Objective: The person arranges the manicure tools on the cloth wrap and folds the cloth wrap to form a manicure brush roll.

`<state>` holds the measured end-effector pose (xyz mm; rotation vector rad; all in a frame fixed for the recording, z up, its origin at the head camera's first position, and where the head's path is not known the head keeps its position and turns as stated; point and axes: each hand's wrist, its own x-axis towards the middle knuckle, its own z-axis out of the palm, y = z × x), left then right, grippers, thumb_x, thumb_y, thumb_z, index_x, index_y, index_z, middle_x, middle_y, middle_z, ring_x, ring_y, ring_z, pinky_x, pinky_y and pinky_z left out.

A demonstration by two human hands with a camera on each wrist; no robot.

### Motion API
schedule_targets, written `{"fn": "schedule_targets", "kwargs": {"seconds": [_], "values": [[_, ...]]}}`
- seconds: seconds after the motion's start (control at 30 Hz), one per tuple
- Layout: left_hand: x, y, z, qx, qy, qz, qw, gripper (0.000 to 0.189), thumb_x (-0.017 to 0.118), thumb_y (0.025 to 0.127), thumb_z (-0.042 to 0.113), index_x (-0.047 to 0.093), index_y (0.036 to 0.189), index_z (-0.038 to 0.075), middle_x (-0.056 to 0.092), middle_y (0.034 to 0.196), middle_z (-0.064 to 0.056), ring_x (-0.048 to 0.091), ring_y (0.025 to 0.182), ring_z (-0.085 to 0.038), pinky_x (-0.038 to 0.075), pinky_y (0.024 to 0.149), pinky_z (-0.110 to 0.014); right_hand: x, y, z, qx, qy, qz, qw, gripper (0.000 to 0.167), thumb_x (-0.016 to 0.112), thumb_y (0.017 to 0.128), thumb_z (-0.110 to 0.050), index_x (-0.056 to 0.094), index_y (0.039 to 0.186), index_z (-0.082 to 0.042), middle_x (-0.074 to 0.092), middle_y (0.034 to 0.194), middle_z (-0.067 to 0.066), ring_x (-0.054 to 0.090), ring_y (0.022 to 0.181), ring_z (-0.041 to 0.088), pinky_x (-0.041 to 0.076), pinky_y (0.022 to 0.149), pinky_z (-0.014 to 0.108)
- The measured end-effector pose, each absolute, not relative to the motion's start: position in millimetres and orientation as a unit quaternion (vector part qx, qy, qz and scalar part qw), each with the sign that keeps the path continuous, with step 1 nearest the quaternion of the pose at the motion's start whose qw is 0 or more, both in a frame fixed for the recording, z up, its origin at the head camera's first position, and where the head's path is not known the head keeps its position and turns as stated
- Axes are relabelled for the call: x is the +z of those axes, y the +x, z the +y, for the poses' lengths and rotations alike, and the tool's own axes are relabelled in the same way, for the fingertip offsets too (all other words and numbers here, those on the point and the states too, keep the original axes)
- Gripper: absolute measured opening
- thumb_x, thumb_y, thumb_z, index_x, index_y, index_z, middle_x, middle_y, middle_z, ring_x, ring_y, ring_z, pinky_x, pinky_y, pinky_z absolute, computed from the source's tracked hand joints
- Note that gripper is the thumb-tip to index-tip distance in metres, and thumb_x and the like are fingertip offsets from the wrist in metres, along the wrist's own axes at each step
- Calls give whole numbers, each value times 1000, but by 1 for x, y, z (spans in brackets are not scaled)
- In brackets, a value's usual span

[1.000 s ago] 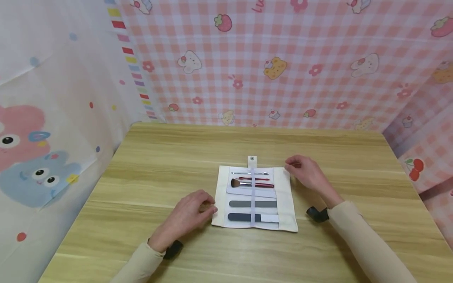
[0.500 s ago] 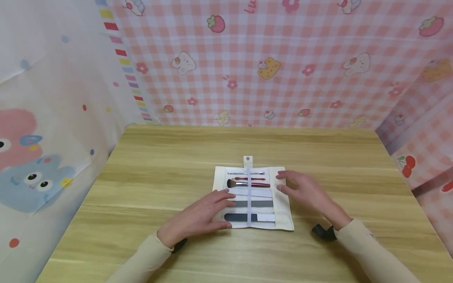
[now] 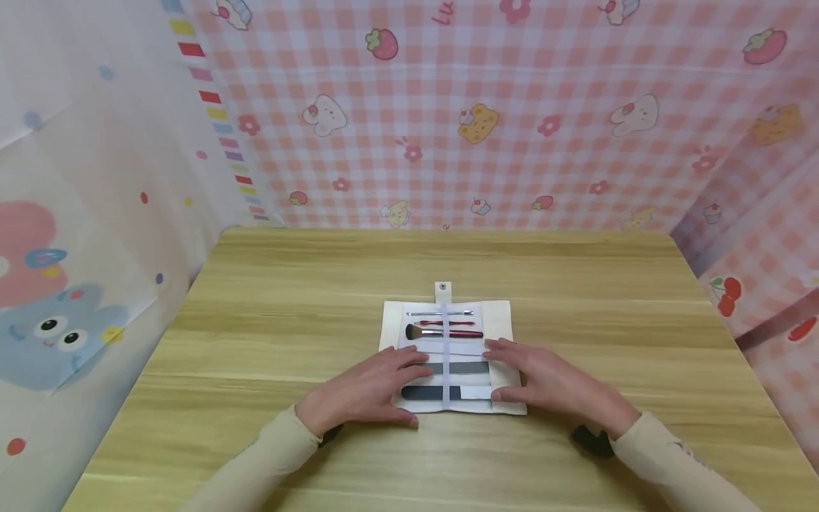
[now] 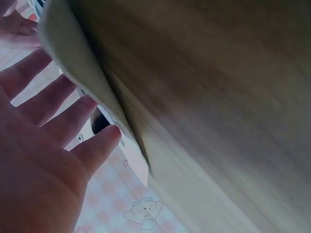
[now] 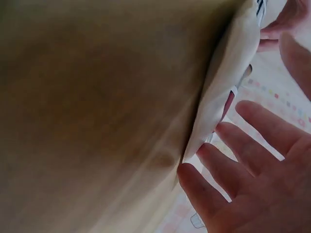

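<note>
A cream fabric tool case (image 3: pixel 498 313) lies unfolded on the table, its snap tab (image 3: pixel 443 293) pointing away from me. An elastic band (image 3: pixel 446 384) runs down over a silver double-ended tool (image 3: pixel 422 313), a thin red tool (image 3: pixel 461 323), a red-handled makeup brush (image 3: pixel 466 334), a grey nail file (image 3: pixel 472 368) and a black-and-white file (image 3: pixel 422 393). My left hand (image 3: pixel 365 387) spreads its fingers over the case's left side. Over the right side reaches my right hand (image 3: pixel 553 380), fingers extended. Both wrist views show fingertips right at the case edge (image 4: pixel 87 73).
The wood-grain table (image 3: pixel 288 284) extends on all sides of the case. Behind it hangs a pink checked cloth (image 3: pixel 409 107), with a white cartoon-print cloth (image 3: pixel 96 156) at the left. Dark wrist-worn devices (image 3: pixel 591 441) sit under the sleeves.
My left hand has moved right from beside the case to over its left side. The right hand has come down from the upper right corner to the lower right part. The case stays flat.
</note>
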<state>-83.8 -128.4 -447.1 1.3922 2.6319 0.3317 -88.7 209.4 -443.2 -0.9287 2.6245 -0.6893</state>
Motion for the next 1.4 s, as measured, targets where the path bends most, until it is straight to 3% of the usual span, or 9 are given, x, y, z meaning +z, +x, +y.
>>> {"fn": "schedule_targets", "kwargs": {"seconds": [0.2,0.37,0.6,0.87,1.1,1.4], "values": [[-447,-85,-127,80,464,879,71,72,82,86,50,61,142,11,53,149,-10,48,139,-28,38,116,-41,-446,-82,209,-222,-327,905,156,89,77,84,-62,55,150,-7,38,164,13,34,151,39,36,115,57],[-445,-87,-124,81,458,882,76,63,79,90,42,61,142,11,55,147,-9,52,135,-27,40,115,-40,-446,-78,209,-190,-338,908,157,93,84,81,-56,51,152,-5,34,165,16,31,151,40,35,116,57],[-442,-89,-121,124,433,889,90,48,72,92,30,64,135,10,61,140,-8,59,128,-23,47,110,-38,-445,-79,207,-192,-337,911,141,69,80,87,-37,58,144,-5,39,163,16,36,149,39,37,115,55],[-438,-94,-124,172,399,899,62,32,70,95,21,66,124,8,70,124,-6,67,108,-17,56,95,-38,-442,-89,208,-238,-327,907,115,35,68,98,-29,72,127,-9,58,148,14,57,133,37,46,109,55],[-438,-99,-128,193,397,897,-7,8,70,97,17,66,102,12,72,116,-6,70,102,-19,59,87,-38,-443,-98,209,-284,-290,909,97,32,64,104,-30,73,125,-8,70,130,7,65,121,28,52,102,52],[-438,-110,-125,221,355,908,-32,10,64,103,15,68,109,9,73,120,-6,70,106,-20,59,88,-40,-445,-107,210,-305,-263,913,62,25,64,104,-31,76,113,-10,75,108,0,69,99,17,56,87,45]]}}
